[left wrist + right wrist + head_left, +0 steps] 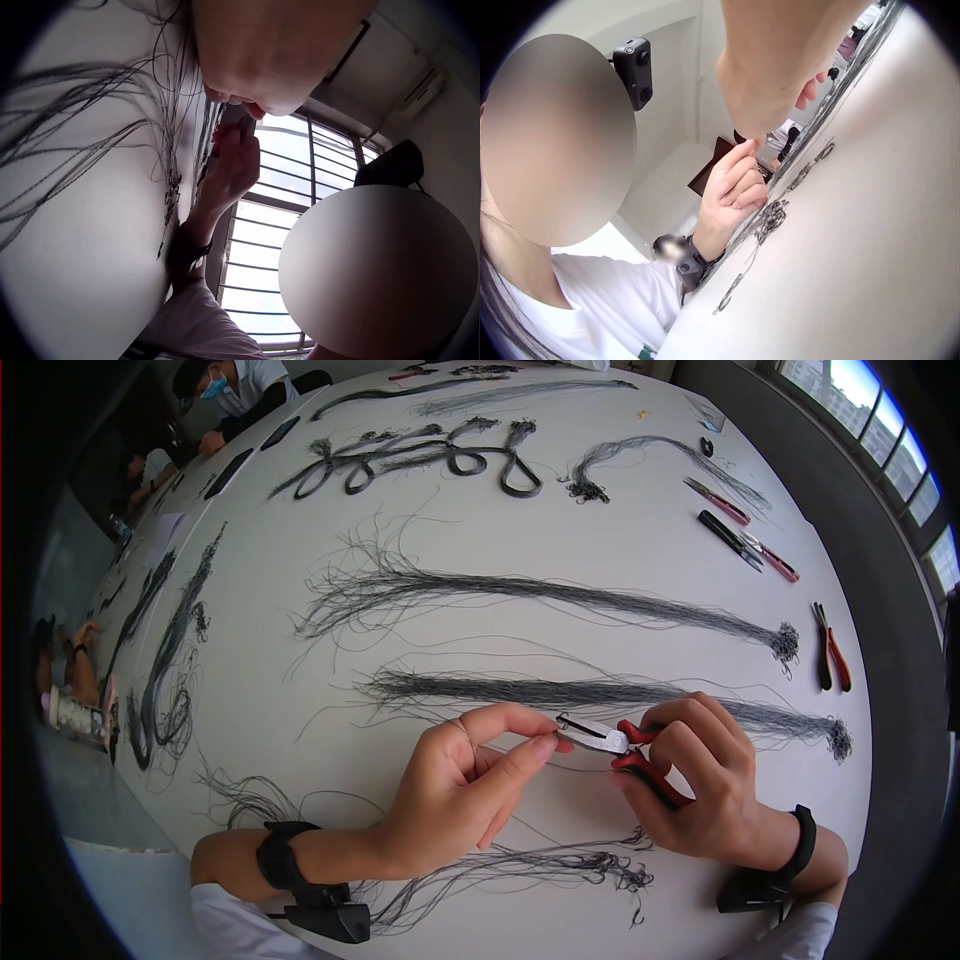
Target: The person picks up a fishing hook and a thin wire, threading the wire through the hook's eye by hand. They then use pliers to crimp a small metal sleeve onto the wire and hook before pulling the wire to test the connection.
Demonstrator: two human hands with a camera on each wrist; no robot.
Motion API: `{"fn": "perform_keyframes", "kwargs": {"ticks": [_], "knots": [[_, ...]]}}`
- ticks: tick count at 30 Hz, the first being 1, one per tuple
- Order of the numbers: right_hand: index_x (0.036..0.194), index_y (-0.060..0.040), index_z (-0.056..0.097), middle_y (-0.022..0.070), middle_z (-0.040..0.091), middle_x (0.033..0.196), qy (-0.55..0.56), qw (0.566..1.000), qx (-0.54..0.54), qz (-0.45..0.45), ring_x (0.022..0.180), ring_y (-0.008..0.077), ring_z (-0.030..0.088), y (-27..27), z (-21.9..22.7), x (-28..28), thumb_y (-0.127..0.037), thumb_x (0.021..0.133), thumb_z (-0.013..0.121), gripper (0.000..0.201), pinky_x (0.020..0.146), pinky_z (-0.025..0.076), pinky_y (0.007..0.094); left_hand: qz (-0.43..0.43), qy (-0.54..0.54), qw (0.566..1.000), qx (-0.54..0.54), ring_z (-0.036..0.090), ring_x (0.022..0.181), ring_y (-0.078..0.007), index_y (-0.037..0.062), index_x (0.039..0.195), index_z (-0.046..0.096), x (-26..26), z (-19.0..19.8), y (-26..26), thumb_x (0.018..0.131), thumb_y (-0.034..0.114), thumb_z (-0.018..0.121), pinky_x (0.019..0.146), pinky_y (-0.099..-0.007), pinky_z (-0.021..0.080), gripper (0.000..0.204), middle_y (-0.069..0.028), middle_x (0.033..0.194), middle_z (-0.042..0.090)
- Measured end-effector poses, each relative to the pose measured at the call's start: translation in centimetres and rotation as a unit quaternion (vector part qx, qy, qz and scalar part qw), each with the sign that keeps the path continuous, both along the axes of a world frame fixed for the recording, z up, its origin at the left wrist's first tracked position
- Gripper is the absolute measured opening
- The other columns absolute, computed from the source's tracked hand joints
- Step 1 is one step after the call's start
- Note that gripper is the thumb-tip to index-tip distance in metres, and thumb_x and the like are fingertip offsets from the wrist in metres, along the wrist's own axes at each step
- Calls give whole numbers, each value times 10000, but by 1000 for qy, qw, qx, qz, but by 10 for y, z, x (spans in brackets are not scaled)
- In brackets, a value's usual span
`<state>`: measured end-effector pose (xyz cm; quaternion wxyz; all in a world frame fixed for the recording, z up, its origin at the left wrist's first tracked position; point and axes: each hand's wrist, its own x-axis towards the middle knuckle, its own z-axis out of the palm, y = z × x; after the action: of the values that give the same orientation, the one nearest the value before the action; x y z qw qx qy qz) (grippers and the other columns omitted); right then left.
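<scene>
My right hand (pixel 705 780) grips red-handled pliers (pixel 615 740) above the table, with their metal nose pointing left. The thumb and forefinger of my left hand (pixel 450 785) come together right at that nose, pinching a thin dark strand whose end is mostly hidden by the fingertips. Just behind both hands lies a long bundle of dark strands (pixel 520 690), its curled, hooked ends at the right. Below the hands, a looser bundle (pixel 470 875) spreads over the table, also with small hooked ends. The wrist views show both hands meeting close together, with the pliers partly hidden.
Farther back on the white table (pixel 600 540) lies another strand bundle (pixel 560 592). Looped bundles (pixel 420 455) lie beyond it. At the right are red-and-black pliers (pixel 830 650) and dark-handled snips (pixel 728 540). Another person (pixel 235 395) sits at the far left.
</scene>
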<state>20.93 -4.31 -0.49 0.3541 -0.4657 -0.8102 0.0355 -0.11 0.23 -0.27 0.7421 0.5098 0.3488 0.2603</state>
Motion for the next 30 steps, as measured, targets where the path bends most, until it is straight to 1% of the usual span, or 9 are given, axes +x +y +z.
{"fn": "perform_keyframes", "kwargs": {"ticks": [10, 13, 15, 18, 22, 24, 25, 27, 30], "knots": [[687, -32, 513, 73, 531, 668, 15, 999, 24, 21, 525, 208, 491, 0, -1, 0, -44, 572, 746, 260, 458, 398, 304, 11, 14, 1000, -19, 322, 308, -37, -4, 1033, 498, 1, 2, 0, 922, 106, 475, 339, -205, 235, 158, -5, 464, 478], [681, -28, 511, 82, 536, 669, 37, 999, 0, 20, 524, 217, 496, 0, -1, 0, -36, 591, 732, 238, 472, 409, 307, 19, 8, 1000, -22, 318, 307, -38, -6, 1023, 504, 1, 1, -1, 921, 110, 476, 339, -208, 232, 156, -5, 462, 472], [677, -21, 508, 91, 533, 665, 86, 993, -80, 22, 520, 227, 494, 0, -3, 5, -29, 633, 712, 209, 477, 409, 306, 43, 19, 999, -19, 316, 306, -38, -6, 1005, 511, 3, 1, -2, 923, 113, 471, 337, -211, 227, 150, -7, 458, 464], [674, -17, 504, 94, 518, 645, 106, 986, -132, 2, 526, 229, 490, -1, -1, 4, -36, 670, 698, 195, 486, 403, 305, 44, 19, 999, -21, 315, 304, -38, -4, 995, 515, 3, 3, -1, 926, 114, 461, 336, -211, 223, 147, -9, 457, 461], [673, -13, 507, 98, 516, 664, 142, 982, -122, 13, 552, 226, 489, 2, -4, 4, -49, 679, 705, 201, 493, 396, 306, 25, 2, 999, -24, 306, 301, -35, 0, 997, 515, 0, 1, 1, 928, 118, 457, 334, -211, 218, 148, -4, 451, 453], [675, -17, 518, 100, 526, 709, 150, 982, -113, -9, 605, 227, 493, 3, -3, 4, -79, 661, 723, 215, 516, 395, 309, 39, -3, 999, -37, 291, 295, -34, 5, 1001, 515, 2, 2, 0, 928, 114, 454, 330, -214, 207, 145, 1, 441, 439], [675, -17, 518, 100, 526, 709, 149, 982, -113, -9, 605, 227, 493, 4, -2, 5, -79, 661, 723, 215, 516, 395, 309, 39, -3, 999, -37, 291, 295, -34, 5, 1001, 515, 2, 2, 0, 928, 114, 454, 330, -214, 207, 145, 1, 441, 439], [684, -25, 531, 98, 538, 763, 72, 992, -100, 10, 648, 234, 501, 5, 0, 7, -112, 641, 742, 232, 545, 401, 310, 28, -23, 998, -48, 278, 291, -33, 7, 999, 515, 0, 0, 1, 925, 108, 455, 327, -217, 197, 138, 7, 432, 427], [683, -37, 538, 91, 545, 782, 57, 996, -70, 4, 656, 231, 495, 6, 1, 5, -136, 613, 757, 250, 558, 403, 310, 27, -29, 998, -55, 274, 289, -34, 7, 1007, 508, 2, 1, 1, 923, 98, 450, 326, -217, 193, 137, 7, 431, 428]]}}
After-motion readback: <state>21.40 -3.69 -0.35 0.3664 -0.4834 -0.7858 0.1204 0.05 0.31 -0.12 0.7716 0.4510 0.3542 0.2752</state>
